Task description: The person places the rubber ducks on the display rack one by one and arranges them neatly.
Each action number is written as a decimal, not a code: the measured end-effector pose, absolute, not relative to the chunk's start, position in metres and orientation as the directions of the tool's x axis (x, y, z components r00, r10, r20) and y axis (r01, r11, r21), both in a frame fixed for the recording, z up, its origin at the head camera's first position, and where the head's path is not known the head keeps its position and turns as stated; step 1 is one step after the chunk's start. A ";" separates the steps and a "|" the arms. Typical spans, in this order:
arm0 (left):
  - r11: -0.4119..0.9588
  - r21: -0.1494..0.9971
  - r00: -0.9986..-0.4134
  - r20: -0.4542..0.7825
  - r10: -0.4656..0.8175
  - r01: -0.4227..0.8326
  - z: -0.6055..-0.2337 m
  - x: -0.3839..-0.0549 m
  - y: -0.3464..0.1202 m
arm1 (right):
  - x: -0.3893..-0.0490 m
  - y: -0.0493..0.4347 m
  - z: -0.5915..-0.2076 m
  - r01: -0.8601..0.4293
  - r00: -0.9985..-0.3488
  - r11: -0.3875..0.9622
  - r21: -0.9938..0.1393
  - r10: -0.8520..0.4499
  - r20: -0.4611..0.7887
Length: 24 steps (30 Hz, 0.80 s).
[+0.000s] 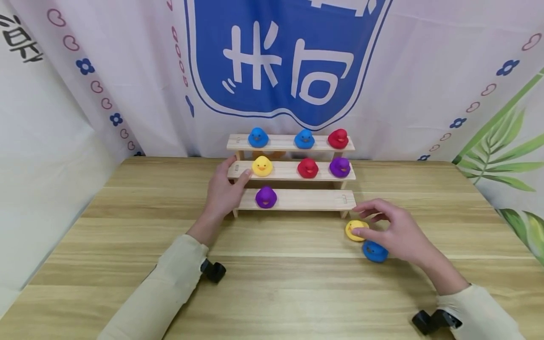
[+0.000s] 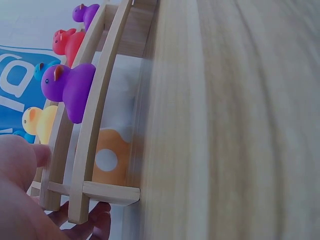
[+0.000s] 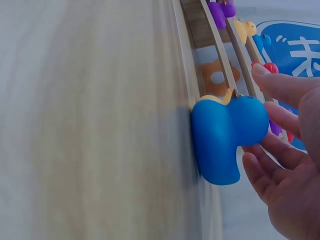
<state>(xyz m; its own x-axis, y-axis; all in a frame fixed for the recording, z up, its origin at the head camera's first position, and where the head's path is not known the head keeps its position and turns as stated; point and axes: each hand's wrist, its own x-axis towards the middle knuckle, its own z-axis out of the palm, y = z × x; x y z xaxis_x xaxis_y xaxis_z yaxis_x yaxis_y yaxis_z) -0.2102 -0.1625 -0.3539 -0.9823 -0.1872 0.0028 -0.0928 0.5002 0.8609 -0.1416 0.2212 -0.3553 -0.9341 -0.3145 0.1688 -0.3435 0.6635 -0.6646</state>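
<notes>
A three-step wooden rack (image 1: 310, 200) stands at the back of the table. My left hand (image 1: 223, 192) grips its left end, thumb by the middle step, other fingers beyond the edge. To the right, my right hand (image 1: 399, 232) reaches over a yellow rubber duck (image 1: 350, 228) on the tabletop, fingers apart and loosely bent. Its thumb overlaps that duck in the head view. A blue rubber duck (image 1: 375, 253) sits just in front, partly below the hand; in the right wrist view, the blue duck (image 3: 220, 137) hides most of the yellow one.
The top step bears two blue ducks (image 1: 258, 138) and a red duck (image 1: 338, 139). On the middle one are a yellow duck (image 1: 262, 166), a red duck (image 1: 308, 168) and a purple duck (image 1: 340, 167). Another purple duck (image 1: 266, 197) sits low left. A printed curtain (image 1: 161, 108) hangs behind.
</notes>
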 end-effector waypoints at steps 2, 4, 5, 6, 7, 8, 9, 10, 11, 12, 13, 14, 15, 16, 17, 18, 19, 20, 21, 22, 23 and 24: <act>0.500 0.861 -0.982 0.000 -0.188 -0.096 -0.353 -0.210 -0.163 | -0.142 0.223 -0.355 -0.340 -0.934 0.663 -0.667 -0.320 0.159; 0.503 0.859 -0.983 0.000 -0.186 -0.095 -0.353 -0.209 -0.163 | -0.143 0.224 -0.355 -0.338 -0.933 0.660 -0.671 -0.326 0.149; 0.503 0.859 -0.983 0.001 -0.185 -0.094 -0.353 -0.209 -0.163 | -0.143 0.224 -0.356 -0.336 -0.933 0.661 -0.671 -0.330 0.143; 0.503 0.859 -0.983 0.003 -0.184 -0.092 -0.352 -0.209 -0.163 | -0.144 0.225 -0.356 -0.335 -0.932 0.661 -0.672 -0.335 0.135; 0.503 0.859 -0.983 0.004 -0.183 -0.090 -0.353 -0.209 -0.163 | -0.144 0.225 -0.356 -0.332 -0.932 0.663 -0.671 -0.341 0.125; 0.504 0.859 -0.983 0.006 -0.181 -0.088 -0.353 -0.209 -0.164 | -0.145 0.226 -0.357 -0.332 -0.930 0.664 -0.670 -0.347 0.116; 0.504 0.859 -0.984 0.006 -0.180 -0.087 -0.353 -0.209 -0.164 | -0.146 0.226 -0.357 -0.331 -0.929 0.667 -0.667 -0.353 0.108; 0.503 0.860 -0.984 0.007 -0.180 -0.086 -0.353 -0.210 -0.164 | -0.146 0.226 -0.357 -0.332 -0.928 0.670 -0.664 -0.359 0.101; 0.502 0.861 -0.983 0.006 -0.181 -0.087 -0.353 -0.209 -0.164 | -0.147 0.226 -0.358 -0.335 -0.926 0.674 -0.658 -0.365 0.097; 0.500 0.861 -0.983 0.004 -0.182 -0.089 -0.353 -0.209 -0.164 | -0.148 0.226 -0.358 -0.336 -0.925 0.680 -0.652 -0.369 0.093; 0.499 0.862 -0.983 0.003 -0.183 -0.090 -0.353 -0.210 -0.164 | -0.148 0.225 -0.358 -0.339 -0.924 0.685 -0.645 -0.373 0.090; 0.498 0.862 -0.983 0.001 -0.184 -0.092 -0.352 -0.209 -0.163 | -0.149 0.225 -0.358 -0.339 -0.923 0.690 -0.640 -0.376 0.084; 0.498 0.862 -0.983 0.002 -0.184 -0.092 -0.352 -0.209 -0.163 | -0.149 0.224 -0.358 -0.336 -0.923 0.696 -0.635 -0.379 0.074; 0.497 0.863 -0.983 0.002 -0.186 -0.092 -0.352 -0.209 -0.163 | -0.150 0.223 -0.358 -0.332 -0.922 0.701 -0.631 -0.382 0.061; 0.497 0.863 -0.982 0.003 -0.187 -0.092 -0.352 -0.209 -0.163 | -0.150 0.222 -0.358 -0.329 -0.921 0.707 -0.627 -0.387 0.047; 0.498 0.862 -0.983 0.004 -0.186 -0.091 -0.352 -0.209 -0.163 | -0.151 0.221 -0.358 -0.324 -0.920 0.710 -0.626 -0.391 0.032; 0.500 0.861 -0.983 0.006 -0.185 -0.089 -0.353 -0.209 -0.164 | -0.152 0.220 -0.358 -0.318 -0.918 0.714 -0.624 -0.395 0.017; 0.502 0.861 -0.983 0.008 -0.183 -0.086 -0.353 -0.209 -0.164 | -0.152 0.220 -0.358 -0.312 -0.917 0.717 -0.623 -0.398 0.001; 0.503 0.860 -0.983 0.010 -0.182 -0.084 -0.353 -0.209 -0.164 | -0.152 0.219 -0.359 -0.309 -0.916 0.720 -0.621 -0.401 -0.010; 0.504 0.860 -0.983 0.010 -0.183 -0.085 -0.353 -0.209 -0.164 | -0.153 0.218 -0.359 -0.308 -0.915 0.721 -0.621 -0.404 -0.016; 0.506 0.858 -0.983 0.010 -0.181 -0.084 -0.353 -0.209 -0.164 | -0.153 0.218 -0.359 -0.307 -0.914 0.722 -0.620 -0.405 -0.019; 0.506 0.858 -0.984 0.010 -0.181 -0.085 -0.353 -0.209 -0.164 | -0.153 0.217 -0.359 -0.306 -0.914 0.723 -0.619 -0.405 -0.021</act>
